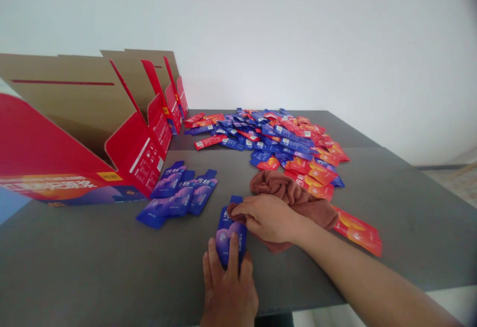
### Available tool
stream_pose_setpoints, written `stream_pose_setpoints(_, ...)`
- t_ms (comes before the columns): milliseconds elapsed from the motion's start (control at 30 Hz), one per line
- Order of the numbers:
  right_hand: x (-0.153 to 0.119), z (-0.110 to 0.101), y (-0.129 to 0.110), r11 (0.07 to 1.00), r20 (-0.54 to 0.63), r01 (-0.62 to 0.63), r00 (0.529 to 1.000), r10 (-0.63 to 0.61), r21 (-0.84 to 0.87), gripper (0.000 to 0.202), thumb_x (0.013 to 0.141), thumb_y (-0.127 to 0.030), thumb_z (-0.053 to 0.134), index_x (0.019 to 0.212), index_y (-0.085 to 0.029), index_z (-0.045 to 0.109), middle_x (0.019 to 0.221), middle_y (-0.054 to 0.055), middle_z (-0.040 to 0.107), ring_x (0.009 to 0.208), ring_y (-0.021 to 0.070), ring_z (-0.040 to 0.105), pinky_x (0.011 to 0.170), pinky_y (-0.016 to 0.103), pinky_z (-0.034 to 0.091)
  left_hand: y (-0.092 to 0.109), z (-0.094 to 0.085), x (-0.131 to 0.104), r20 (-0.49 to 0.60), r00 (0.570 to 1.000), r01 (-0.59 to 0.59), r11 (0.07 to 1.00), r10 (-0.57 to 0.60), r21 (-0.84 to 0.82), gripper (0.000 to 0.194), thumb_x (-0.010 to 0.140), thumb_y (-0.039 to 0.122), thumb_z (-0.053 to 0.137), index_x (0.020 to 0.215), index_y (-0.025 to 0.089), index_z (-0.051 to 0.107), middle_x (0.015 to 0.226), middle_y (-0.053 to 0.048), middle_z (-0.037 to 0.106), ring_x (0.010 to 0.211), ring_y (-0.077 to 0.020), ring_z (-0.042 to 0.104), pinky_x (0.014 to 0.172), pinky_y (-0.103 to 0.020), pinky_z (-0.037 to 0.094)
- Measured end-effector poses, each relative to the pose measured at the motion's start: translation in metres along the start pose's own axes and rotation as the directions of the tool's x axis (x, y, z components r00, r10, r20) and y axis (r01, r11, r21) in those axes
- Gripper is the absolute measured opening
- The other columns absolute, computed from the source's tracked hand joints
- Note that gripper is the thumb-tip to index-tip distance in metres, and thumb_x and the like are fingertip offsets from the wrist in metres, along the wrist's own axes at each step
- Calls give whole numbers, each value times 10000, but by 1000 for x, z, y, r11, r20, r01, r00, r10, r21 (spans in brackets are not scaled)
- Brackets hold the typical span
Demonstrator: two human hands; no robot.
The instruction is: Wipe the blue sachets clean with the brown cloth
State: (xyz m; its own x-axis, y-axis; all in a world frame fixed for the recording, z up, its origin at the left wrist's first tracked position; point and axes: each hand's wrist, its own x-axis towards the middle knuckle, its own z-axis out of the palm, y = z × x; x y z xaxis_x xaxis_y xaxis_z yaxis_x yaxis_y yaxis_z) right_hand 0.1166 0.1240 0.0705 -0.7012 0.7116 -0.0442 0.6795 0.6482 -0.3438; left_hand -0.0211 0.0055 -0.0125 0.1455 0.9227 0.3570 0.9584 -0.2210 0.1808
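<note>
My left hand (228, 287) presses flat, fingers spread, on a blue sachet (231, 231) on the grey tabletop (112, 267), while my right hand (269, 216) grips a brown cloth (286, 190) against it.

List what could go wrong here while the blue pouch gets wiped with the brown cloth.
1. The left hand pins the blue pouch with fingertips only; a push from the brown cloth under the right hand might slide it free.
2. The cloth trails over the red pouches beside it and could drag them toward the table edge.
3. The wiped blue pouches lie close by and may get knocked askew.
</note>
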Motion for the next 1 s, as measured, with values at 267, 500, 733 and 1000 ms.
stream_pose_setpoints(267,-2,-4,-5,991,54,122,991,-125,60,325,820,-148,422,1052,-230,635,991,26,642,876,162,580,749,264,384,0,3,-1,-11,1000,-5,1000,5,-3,291,673,247,646,963,260,665,1277,-44,535,1243,-410,342,981,-573,367)
stream_pose_setpoints(500,-1,-3,-4,999,45,53,998,-53,8,329,834,-171,425,1082,-235,631,970,37,636,870,170,575,738,271,375,3,-1,1,-9,1000,-3,1000,3,19,266,669,180,635,926,235,675,1275,-52,540,1220,-445,356,973,-590,369)
stream_pose_setpoints(733,0,0,-2,998,-1,17,1000,-17,-54,316,844,-193,415,1073,-240,627,927,31,632,833,173,567,693,277,363,3,-6,3,31,999,30,999,-29,-22,293,653,267,697,945,248,677,1275,-53,547,1214,-440,382,974,-591,380)
stream_pose_setpoints(1000,-2,-3,-7,992,40,115,993,-113,-45,311,835,-183,415,1059,-231,625,945,32,631,842,170,564,705,275,361,3,-4,3,12,1000,22,1000,-22,-9,316,647,248,697,962,245,673,1272,-50,551,1215,-448,372,974,-586,379)
